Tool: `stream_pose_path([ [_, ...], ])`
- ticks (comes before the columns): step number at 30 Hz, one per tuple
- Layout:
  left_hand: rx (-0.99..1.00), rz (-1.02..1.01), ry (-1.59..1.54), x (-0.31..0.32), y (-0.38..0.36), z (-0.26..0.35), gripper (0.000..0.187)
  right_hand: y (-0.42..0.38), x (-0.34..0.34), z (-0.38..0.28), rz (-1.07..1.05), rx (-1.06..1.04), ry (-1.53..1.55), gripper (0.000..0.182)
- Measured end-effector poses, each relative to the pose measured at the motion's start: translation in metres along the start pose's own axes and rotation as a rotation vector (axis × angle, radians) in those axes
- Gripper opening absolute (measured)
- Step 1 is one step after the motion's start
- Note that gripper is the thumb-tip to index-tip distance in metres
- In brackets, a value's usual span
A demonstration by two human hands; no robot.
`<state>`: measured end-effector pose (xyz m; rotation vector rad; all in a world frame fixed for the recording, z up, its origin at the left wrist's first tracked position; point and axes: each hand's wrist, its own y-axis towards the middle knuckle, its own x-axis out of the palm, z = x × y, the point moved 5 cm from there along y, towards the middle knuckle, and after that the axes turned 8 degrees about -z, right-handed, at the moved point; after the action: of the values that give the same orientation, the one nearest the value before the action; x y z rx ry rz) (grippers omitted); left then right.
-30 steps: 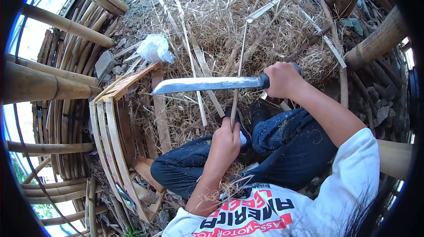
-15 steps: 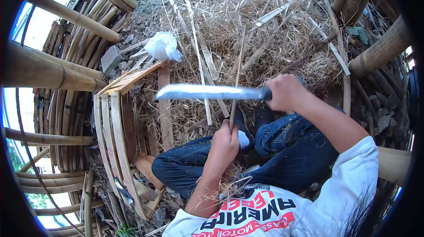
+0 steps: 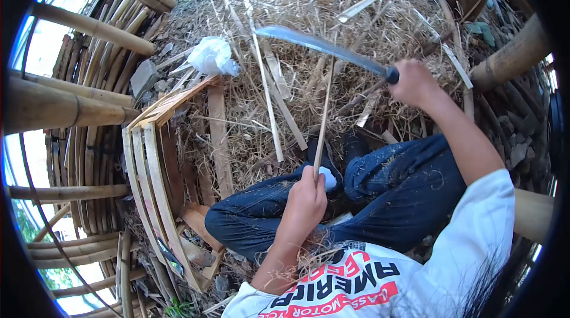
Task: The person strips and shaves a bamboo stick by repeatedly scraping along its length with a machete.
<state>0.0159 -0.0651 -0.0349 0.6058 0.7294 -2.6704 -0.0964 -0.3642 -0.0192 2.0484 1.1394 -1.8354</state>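
A thin bamboo strip point(image 3: 325, 113) stands up from my left hand point(image 3: 306, 200), whose fingers are wrapped round its lower end in front of my lap. My right hand point(image 3: 414, 83) grips the dark handle of a long machete point(image 3: 323, 47), farther forward and to the right. The blade points to the upper left, and its middle passes near the top of the strip; whether they touch is unclear. Curly shavings point(image 3: 297, 261) cling to my left forearm.
A wooden slatted crate point(image 3: 155, 169) lies at my left, with a white plastic bag point(image 3: 212, 57) beyond it. Shavings point(image 3: 380, 33) and loose bamboo strips cover the ground ahead. Bamboo poles point(image 3: 516, 51) stand on both sides.
My right hand has moved forward and to the right, carrying the machete away from just above my left hand. The blade now slants upward. My left hand still holds the strip.
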Motion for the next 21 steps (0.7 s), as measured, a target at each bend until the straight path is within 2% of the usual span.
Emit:
stream_pose_path([
  [1,-0.003,0.016,-0.003,-0.003,0.003,-0.001,0.022,-0.001,0.001,-0.009,0.003,-0.016,-0.003,0.02],
  [5,-0.05,0.008,0.017,-0.011,0.013,-0.005,0.022,-0.036,0.019,-0.076,-0.099,-0.317,-0.124,0.023],
  [7,0.041,0.012,-0.147,-0.015,0.013,-0.005,0.022,-0.041,0.023,-0.092,-0.154,-0.351,-0.115,0.024],
  [8,-0.001,-0.002,-0.161,-0.016,0.011,-0.006,0.022,-0.042,0.028,-0.097,-0.216,-0.386,-0.108,0.025],
  [11,-0.014,-0.013,-0.181,-0.018,0.013,-0.001,0.022,-0.031,0.032,-0.092,-0.134,-0.428,-0.127,0.025],
  [19,-0.013,-0.06,-0.081,-0.005,0.021,0.005,0.021,-0.02,0.026,-0.061,-0.088,-0.36,-0.176,0.025],
  [21,-0.021,-0.043,-0.114,-0.007,0.013,-0.002,0.02,-0.011,0.009,-0.049,-0.041,-0.194,-0.179,0.022],
])
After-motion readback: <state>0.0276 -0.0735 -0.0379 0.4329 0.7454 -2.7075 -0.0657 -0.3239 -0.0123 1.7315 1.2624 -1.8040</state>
